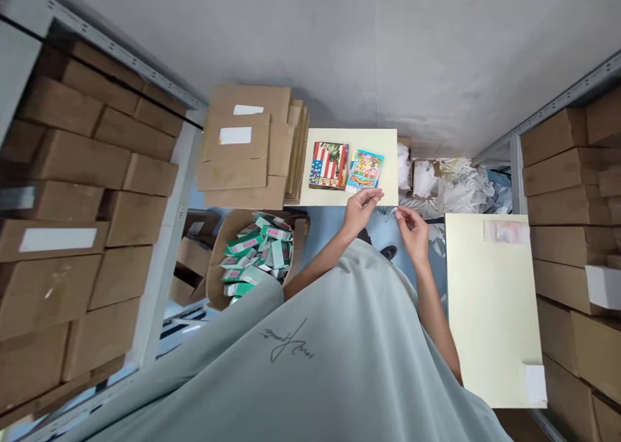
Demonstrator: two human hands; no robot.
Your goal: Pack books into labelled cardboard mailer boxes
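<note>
The blue cartoon pack (365, 169) lies flat on a small cream board (349, 139), near the board's front edge. The left hand (361, 210) sits right at the pack's lower edge with its fingers bent and the thumb tucked under. From here I cannot tell whether it grips the pack or only touches it. The right hand (412, 232) is held a little apart from the left, just off the board's front corner. Its fingertips (398, 214) are drawn together in a pinch, and whatever sits between them is too small to make out.

Just beside the blue pack, on the same board, lies a flag-patterned pack (328, 165). Behind the board's right side there is a heap of crumpled white paper (456, 183). On the person's right lies a larger cream board (490, 312) with a pale pink packet (507, 232) at its far end. On the left, an open carton (216, 261) is full of small green-and-pink packets (255, 254), and beyond it is a stack of flat cardboard mailers (242, 151). Metal shelves loaded with brown boxes (72, 202) stand along both sides. The person's grey shirt (339, 364) fills the foreground.
</note>
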